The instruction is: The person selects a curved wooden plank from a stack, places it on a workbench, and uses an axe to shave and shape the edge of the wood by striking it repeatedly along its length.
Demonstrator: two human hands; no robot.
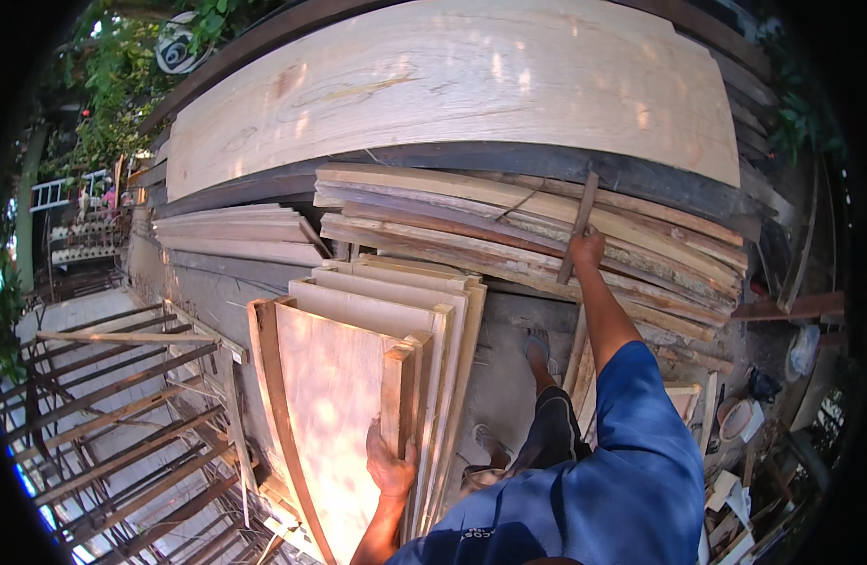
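My left hand (391, 461) is closed round the wooden edge strip of the foremost plywood panel (334, 377). That panel stands on edge, leaning with several others like it, all framed with wood strips. Out to the far right, my right hand (587, 248) grips a short, flat wooden stick (585, 202). The stick lies across a stack of long rough boards (433, 202), and my fingers are partly hidden behind it. I cannot tell whether the stick rests on the boards or is just above them.
A wide plywood sheet (433, 80) lies on dark timbers beyond the boards. Shorter planks (240, 233) are stacked at left. Near left stands a slatted rack (122, 414). Scrap wood (735, 504) and a bucket (735, 419) lie at right. My feet are on the ground between panels and boards.
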